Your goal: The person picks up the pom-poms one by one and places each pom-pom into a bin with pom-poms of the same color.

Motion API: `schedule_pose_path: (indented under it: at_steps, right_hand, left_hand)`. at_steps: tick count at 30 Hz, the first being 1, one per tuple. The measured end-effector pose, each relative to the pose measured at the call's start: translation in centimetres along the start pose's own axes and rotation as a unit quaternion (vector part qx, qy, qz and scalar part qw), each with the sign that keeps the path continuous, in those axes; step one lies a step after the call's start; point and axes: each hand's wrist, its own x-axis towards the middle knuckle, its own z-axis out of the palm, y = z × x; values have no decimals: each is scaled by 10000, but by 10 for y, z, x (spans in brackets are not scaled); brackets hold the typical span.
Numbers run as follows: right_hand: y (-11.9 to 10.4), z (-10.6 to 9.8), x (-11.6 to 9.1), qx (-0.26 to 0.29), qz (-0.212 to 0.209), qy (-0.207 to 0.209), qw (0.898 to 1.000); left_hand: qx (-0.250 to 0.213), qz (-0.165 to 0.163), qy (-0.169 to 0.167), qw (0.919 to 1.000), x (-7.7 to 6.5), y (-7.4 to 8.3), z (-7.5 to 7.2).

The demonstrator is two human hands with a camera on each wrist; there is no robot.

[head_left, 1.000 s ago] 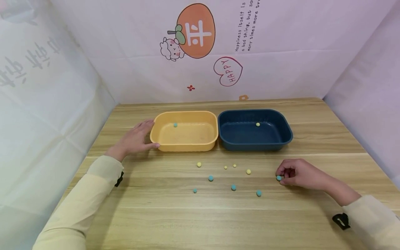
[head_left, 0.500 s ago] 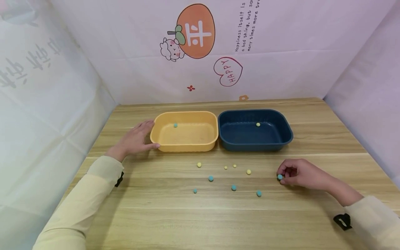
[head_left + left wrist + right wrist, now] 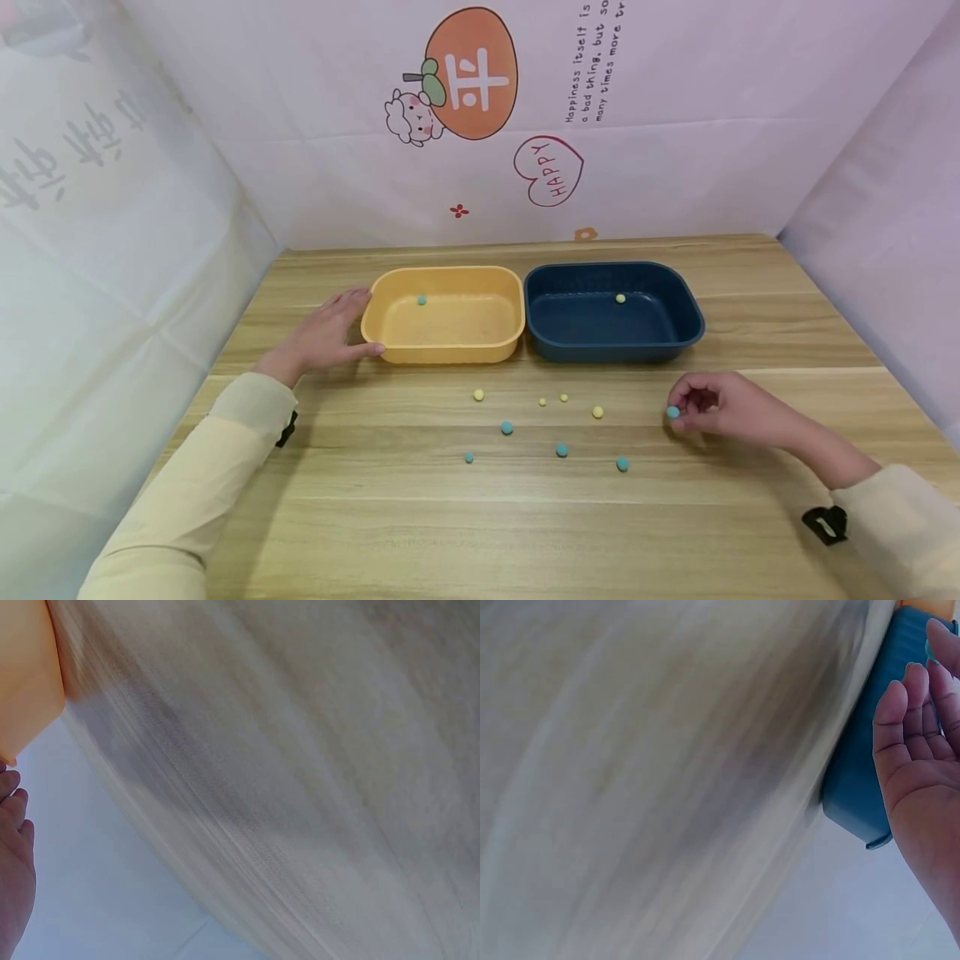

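Note:
Between thumb and fingertip, my right hand pinches a small round teal piece just above the wooden table, right of the scattered pieces. In the right wrist view the teal piece is mostly covered by the fingers. My left hand rests against the left end of a yellow plastic bin, the thumb at its front rim and the other fingers extended along its side. That bin has one teal piece in it. Beside it stands a dark blue bin with one pale yellow piece inside.
Several loose pieces lie on the wooden table in front of the bins, among them a yellow piece and a teal piece. White printed cloth closes off the back and both sides.
My right hand has taken the teal piece from the table and raised it slightly, shifting a little to the right. The left hand and both bins stay in place.

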Motion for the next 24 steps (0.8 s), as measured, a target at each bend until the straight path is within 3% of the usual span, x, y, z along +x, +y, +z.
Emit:
schedule_pose_path:
  at_steps: [6,16,24]
  right_hand:
    - [-6,-2,5,-108,-376,150,9991]
    - [-20,-7,16,-53,-478,309,9984]
    - [-33,-7,29,306,-519,437,9972]
  left_hand:
    - [59,8,-54,10000,-1,0,-1]
    - [13,0,-38,10000,0,-2,1]
    - [9,-24,-81,10000,0,-1,0]
